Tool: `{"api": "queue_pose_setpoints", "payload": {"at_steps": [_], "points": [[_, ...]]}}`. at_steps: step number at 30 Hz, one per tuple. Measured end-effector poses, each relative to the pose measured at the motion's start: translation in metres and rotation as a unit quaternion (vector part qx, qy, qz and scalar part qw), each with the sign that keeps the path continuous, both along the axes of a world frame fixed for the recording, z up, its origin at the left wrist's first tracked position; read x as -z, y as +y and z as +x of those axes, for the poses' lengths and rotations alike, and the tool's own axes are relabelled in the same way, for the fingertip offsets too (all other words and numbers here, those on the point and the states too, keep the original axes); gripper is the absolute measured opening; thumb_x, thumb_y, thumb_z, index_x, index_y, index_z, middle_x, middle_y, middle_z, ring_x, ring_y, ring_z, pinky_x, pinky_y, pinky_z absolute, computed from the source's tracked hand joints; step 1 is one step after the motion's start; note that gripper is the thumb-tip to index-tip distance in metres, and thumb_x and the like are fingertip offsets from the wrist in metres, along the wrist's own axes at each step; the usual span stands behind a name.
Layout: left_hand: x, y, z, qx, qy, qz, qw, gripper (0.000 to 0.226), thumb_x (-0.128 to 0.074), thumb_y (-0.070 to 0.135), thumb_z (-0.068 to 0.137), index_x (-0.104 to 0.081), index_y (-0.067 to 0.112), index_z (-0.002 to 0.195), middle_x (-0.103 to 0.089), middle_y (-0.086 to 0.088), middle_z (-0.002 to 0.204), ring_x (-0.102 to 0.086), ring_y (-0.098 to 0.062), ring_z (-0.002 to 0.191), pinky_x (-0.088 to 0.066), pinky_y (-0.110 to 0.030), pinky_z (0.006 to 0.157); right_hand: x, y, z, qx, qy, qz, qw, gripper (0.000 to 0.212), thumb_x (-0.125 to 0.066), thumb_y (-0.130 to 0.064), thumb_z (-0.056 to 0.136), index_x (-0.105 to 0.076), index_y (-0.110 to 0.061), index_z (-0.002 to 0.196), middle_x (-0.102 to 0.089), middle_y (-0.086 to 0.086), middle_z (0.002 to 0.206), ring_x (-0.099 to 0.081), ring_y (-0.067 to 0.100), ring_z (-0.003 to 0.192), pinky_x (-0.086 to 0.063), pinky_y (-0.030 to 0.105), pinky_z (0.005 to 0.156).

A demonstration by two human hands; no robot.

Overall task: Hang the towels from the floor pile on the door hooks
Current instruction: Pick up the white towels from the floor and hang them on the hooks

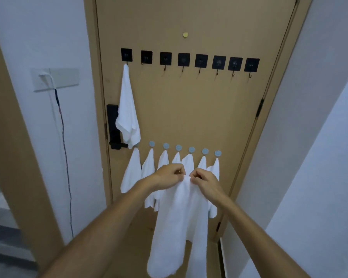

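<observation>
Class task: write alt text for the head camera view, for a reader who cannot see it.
Two hands, left hand and right hand, pinch the top edge of a white towel before a tan door. One towel hangs from the leftmost of eight black hooks; a lower row of towels hangs under round blue hooks.

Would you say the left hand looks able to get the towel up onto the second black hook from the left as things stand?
Probably yes. The second black hook is bare, with nothing between it and the left hand. Both hands, the right hand too, pinch the held towel low, so it means lifting upward past the hanging towel.
</observation>
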State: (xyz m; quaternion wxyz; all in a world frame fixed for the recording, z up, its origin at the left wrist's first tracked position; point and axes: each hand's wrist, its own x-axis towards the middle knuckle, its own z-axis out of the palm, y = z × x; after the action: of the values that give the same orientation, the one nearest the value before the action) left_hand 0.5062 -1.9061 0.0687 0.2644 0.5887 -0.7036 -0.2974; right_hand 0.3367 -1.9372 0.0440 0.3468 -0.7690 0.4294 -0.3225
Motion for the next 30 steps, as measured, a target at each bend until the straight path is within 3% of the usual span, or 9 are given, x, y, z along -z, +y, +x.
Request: {"api": "queue_pose_setpoints", "payload": {"at_steps": [4,9,13,19,23,26,30], "points": [[0.002,-0.042,0.023,-0.021,-0.034,-0.036,0.999,0.02,-0.043,0.018,0.095,-0.047,0.026,0.078,-0.053,0.005,0.08,-0.047,-0.011,0.073,-0.038,-0.023,0.067,0.001,-0.051,0.022,-0.005,0.054,-0.038,0.998,0.017,-0.05,-0.017,0.091,-0.053,-0.013,0.075,-0.051,-0.011,0.066,-0.042,0.0,0.056,-0.038,0.011,0.055],[-0.006,-0.119,0.052,-0.06,-0.065,-0.1,0.991,0.023,-0.043,0.016,0.093,-0.042,0.028,0.073,-0.046,0.013,0.071,-0.045,-0.011,0.072,-0.033,-0.022,0.062,-0.016,-0.135,0.05,-0.015,0.075,-0.07,0.995,0.024,-0.053,-0.024,0.091,-0.047,-0.023,0.067,-0.047,-0.011,0.062,-0.04,0.002,0.058,-0.033,0.015,0.054],[-0.022,-0.182,0.077,-0.094,-0.084,-0.134,0.983,0.028,-0.042,0.019,0.091,-0.037,0.03,0.066,-0.046,0.013,0.067,-0.044,-0.003,0.066,-0.033,-0.012,0.056,-0.036,-0.203,0.07,-0.039,0.071,-0.076,0.994,0.019,-0.053,-0.022,0.091,-0.049,-0.02,0.073,-0.047,-0.011,0.067,-0.04,0.003,0.061,-0.032,0.018,0.058],[-0.042,-0.256,0.127,-0.114,-0.082,-0.141,0.98,0.027,-0.039,0.029,0.095,-0.035,0.033,0.069,-0.046,0.012,0.073,-0.045,-0.008,0.07,-0.036,-0.026,0.066,-0.063,-0.29,0.117,-0.075,0.057,-0.075,0.993,0.025,-0.053,-0.02,0.092,-0.046,-0.023,0.068,-0.044,-0.011,0.063,-0.039,0.005,0.06,-0.033,0.02,0.058],[-0.058,-0.292,0.161,-0.134,-0.09,-0.176,0.971,0.027,-0.038,0.031,0.097,-0.037,0.033,0.071,-0.047,0.012,0.075,-0.049,-0.013,0.073,-0.038,-0.028,0.066,-0.083,-0.329,0.154,-0.097,0.05,-0.108,0.988,0.03,-0.053,-0.015,0.093,-0.042,-0.02,0.066,-0.04,-0.01,0.062,-0.033,0.001,0.056,-0.032,0.016,0.055],[-0.078,-0.32,0.188,-0.149,-0.083,-0.214,0.962,0.021,-0.039,0.029,0.098,-0.046,0.025,0.078,-0.052,0.007,0.079,-0.053,-0.017,0.078,-0.041,-0.029,0.067,-0.105,-0.357,0.184,-0.092,0.027,-0.136,0.986,0.028,-0.053,-0.013,0.092,-0.045,-0.02,0.067,-0.042,-0.01,0.061,-0.035,0.0,0.055,-0.032,0.015,0.054],[-0.123,-0.36,0.228,-0.16,-0.094,-0.276,0.943,0.018,-0.041,0.023,0.097,-0.049,0.012,0.085,-0.053,0.003,0.081,-0.051,-0.014,0.076,-0.04,-0.027,0.065,-0.144,-0.395,0.227,-0.075,0.009,-0.174,0.982,0.009,-0.049,-0.012,0.092,-0.055,-0.013,0.085,-0.049,-0.007,0.068,-0.045,0.008,0.063,-0.034,0.017,0.056]]}}
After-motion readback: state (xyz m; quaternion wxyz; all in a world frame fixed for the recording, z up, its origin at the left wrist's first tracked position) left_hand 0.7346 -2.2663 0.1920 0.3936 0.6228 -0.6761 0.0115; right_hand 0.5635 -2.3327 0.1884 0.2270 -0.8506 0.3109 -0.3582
